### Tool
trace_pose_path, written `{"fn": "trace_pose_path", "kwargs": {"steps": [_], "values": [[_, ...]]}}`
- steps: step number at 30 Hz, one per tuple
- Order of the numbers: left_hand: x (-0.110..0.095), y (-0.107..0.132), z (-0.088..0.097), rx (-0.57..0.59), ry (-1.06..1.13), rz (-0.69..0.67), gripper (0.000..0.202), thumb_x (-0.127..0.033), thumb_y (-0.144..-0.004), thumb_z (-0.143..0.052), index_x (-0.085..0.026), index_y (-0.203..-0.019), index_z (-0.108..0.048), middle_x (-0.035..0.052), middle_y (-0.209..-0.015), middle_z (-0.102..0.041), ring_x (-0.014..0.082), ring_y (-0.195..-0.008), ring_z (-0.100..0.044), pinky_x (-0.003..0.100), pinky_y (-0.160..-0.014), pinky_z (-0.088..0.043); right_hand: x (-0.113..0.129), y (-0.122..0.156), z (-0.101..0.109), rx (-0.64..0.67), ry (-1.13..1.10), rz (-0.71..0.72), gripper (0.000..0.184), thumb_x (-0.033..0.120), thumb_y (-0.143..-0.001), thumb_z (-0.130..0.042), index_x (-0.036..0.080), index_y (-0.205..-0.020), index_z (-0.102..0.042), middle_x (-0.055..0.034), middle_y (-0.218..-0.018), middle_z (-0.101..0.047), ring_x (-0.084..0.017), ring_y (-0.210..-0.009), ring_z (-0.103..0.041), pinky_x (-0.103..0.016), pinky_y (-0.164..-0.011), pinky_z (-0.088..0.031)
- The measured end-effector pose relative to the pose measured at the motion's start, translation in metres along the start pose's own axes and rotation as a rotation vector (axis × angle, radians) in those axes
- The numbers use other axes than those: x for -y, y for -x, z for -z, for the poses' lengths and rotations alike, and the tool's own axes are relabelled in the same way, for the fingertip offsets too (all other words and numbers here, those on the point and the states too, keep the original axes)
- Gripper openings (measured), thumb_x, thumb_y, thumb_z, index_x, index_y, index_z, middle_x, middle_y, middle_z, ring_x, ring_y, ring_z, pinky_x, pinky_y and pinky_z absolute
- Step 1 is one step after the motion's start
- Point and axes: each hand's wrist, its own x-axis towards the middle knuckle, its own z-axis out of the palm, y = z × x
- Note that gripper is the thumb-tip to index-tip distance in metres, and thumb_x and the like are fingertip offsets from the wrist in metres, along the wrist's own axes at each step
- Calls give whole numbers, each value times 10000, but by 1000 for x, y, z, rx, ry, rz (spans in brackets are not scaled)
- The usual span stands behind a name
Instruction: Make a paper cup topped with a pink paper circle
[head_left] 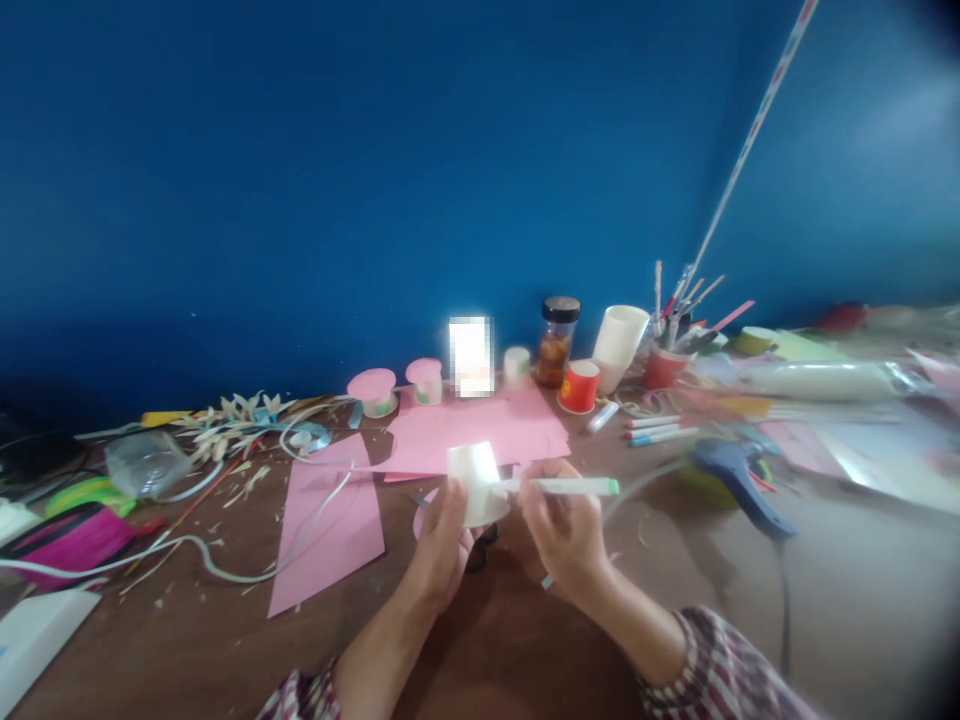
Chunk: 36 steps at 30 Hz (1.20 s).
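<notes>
My left hand point(442, 550) is closed around a white paper cup point(474, 485), which is upside down with its wide rim low. A marker pen point(577, 486) with a white barrel and a green end is gripped in my right hand point(562, 520), its tip side against or very near the cup's wall. Another thin light stick-like thing shows below my right hand; its kind is unclear. Behind the cup lie pink paper sheets point(472, 425). A round pink piece and dark scissor handles point(484, 550) are partly hidden behind my left hand.
Small cups with pink discs point(372, 388) stand at the back. A dark-lidded jar point(556, 340), red paper cup point(580, 386) and white cup point(619, 345) stand right of them. A glue gun point(739, 480) lies right; a white cable point(225, 575) crosses the left.
</notes>
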Motion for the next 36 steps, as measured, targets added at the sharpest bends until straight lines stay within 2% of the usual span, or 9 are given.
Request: {"fn": "trace_pose_path", "kwargs": {"steps": [16, 36], "values": [[-4, 3, -3, -19, 7, 22, 532, -610, -752, -653, -164, -1040, -690, 114, -1011, -726, 285, -1020, -651, 371, -869, -498, 2, -4, 1, 0, 47, 36, 80, 186, -876, -549, 191, -799, -570, 26, -595, -610, -107, -483, -554, -191, -464, -449], [-6, 3, -2, -7, 74, 44, 488, -552, -802, -640, -130, -1045, -683, 109, -984, -736, 250, -939, -685, 381, -875, -521, 2, -5, 0, -6, -16, -44, 60, 184, -860, -566, 193, -802, -578, 13, -625, -656, -125, -523, -626, -191, -479, -494]]}}
